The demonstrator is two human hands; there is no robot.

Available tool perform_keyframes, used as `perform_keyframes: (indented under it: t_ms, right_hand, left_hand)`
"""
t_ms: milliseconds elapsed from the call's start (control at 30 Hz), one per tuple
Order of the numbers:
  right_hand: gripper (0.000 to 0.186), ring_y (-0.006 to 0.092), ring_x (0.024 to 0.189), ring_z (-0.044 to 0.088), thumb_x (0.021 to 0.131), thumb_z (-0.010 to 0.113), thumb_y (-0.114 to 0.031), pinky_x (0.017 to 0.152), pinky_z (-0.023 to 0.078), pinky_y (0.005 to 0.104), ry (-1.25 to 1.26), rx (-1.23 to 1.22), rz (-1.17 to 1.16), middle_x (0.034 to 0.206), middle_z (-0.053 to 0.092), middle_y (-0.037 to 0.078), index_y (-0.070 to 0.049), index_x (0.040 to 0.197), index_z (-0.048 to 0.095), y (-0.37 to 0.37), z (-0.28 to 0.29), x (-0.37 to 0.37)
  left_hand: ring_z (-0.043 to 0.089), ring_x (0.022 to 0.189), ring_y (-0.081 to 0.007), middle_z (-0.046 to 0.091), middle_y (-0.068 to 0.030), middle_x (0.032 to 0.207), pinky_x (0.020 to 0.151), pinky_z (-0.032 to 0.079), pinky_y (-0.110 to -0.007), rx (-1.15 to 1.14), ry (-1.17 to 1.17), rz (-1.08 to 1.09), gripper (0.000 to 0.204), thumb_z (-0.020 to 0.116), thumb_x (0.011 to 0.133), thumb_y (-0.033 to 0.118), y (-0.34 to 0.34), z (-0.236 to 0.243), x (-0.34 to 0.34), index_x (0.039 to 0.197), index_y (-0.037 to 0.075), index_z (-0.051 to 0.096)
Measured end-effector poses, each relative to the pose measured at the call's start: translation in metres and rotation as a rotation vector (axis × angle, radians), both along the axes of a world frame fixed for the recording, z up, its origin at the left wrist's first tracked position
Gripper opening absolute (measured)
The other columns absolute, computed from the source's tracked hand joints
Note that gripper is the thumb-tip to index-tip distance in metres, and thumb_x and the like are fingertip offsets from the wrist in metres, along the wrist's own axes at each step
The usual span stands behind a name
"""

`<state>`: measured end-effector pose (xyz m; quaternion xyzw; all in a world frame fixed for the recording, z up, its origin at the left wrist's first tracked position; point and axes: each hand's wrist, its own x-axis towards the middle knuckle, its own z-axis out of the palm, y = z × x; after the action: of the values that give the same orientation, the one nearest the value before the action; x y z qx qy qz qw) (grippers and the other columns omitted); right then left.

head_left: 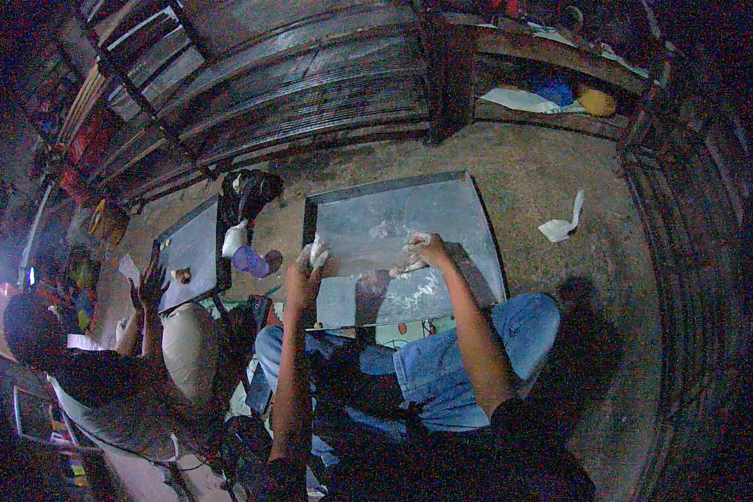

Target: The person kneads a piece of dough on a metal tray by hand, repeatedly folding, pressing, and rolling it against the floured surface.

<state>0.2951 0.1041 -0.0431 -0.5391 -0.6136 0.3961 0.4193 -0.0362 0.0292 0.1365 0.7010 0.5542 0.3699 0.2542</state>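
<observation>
A shallow grey metal tray with raised edges lies in front of my crossed legs. Over its left side, my left hand is closed, with something whitish showing at the fingertips. My right hand is also closed, low over the tray's right half. Its fingers look coated in white, and a pale lump shows just below them. What either hand holds is too blurred to name. White smears and a small pale patch mark the tray's surface.
To my left a co-worker sits with raised hands by a second tray. Between the trays stand a black plastic bag, a white packet and a purplish cup. A white scrap lies right. Metal racks line the back.
</observation>
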Motion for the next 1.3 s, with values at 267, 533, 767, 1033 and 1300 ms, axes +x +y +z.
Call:
perform_keyframes:
  t_ms: [267,533,767,1033,1300]
  right_hand:
    - [0.017,0.0117,0.065,0.060,0.076,0.077,-0.017,0.061,0.050,0.0290,0.049,-0.121,-0.002,0.073,0.067,0.002,-0.004,0.082,0.068,-0.015,0.034,-0.022]
    - [0.014,0.0116,0.066,0.061,0.077,0.076,-0.013,0.058,0.050,0.0306,0.165,-0.184,0.000,0.071,0.065,0.002,-0.004,0.082,0.066,-0.005,0.005,0.003]
    - [0.015,0.0114,0.067,0.061,0.078,0.074,-0.014,0.062,0.050,0.0295,0.185,-0.118,0.078,0.073,0.065,0.001,-0.003,0.083,0.066,-0.019,0.053,-0.025]
    - [0.013,0.0100,0.071,0.058,0.082,0.070,-0.015,0.063,0.048,0.0290,0.130,-0.029,-0.021,0.076,0.064,0.001,-0.003,0.085,0.065,-0.022,0.066,-0.017]
    - [0.011,0.0104,0.077,0.059,0.087,0.065,-0.014,0.071,0.047,0.0284,0.235,-0.015,0.114,0.079,0.064,0.002,-0.003,0.087,0.062,-0.048,0.148,-0.044]
  left_hand:
    - [0.066,0.078,-0.0243,0.069,-0.0183,0.089,0.070,0.050,-0.036,0.037,-0.057,0.035,0.034,0.064,0.091,0.028,-0.022,0.008,-0.002,0.111,0.001,0.062]
    - [0.055,0.068,-0.0168,0.062,-0.0147,0.077,0.063,0.045,-0.034,0.061,-0.023,0.021,0.033,0.064,0.091,0.029,-0.025,0.040,0.028,0.104,-0.001,0.061]
    - [0.051,0.068,-0.0119,0.061,-0.0075,0.076,0.061,0.043,-0.030,-0.022,-0.103,0.058,0.031,0.064,0.092,0.026,-0.033,0.015,-0.005,0.101,-0.004,0.060]
    - [0.061,0.074,-0.0122,0.066,-0.0057,0.083,0.064,0.049,-0.029,-0.107,-0.296,-0.013,0.024,0.067,0.090,0.018,-0.038,0.013,0.006,0.103,-0.001,0.063]
    - [0.066,0.084,-0.0164,0.069,-0.0077,0.091,0.072,0.055,-0.030,-0.441,-0.511,-0.141,0.018,0.068,0.085,0.006,-0.042,-0.061,-0.024,0.101,-0.002,0.063]
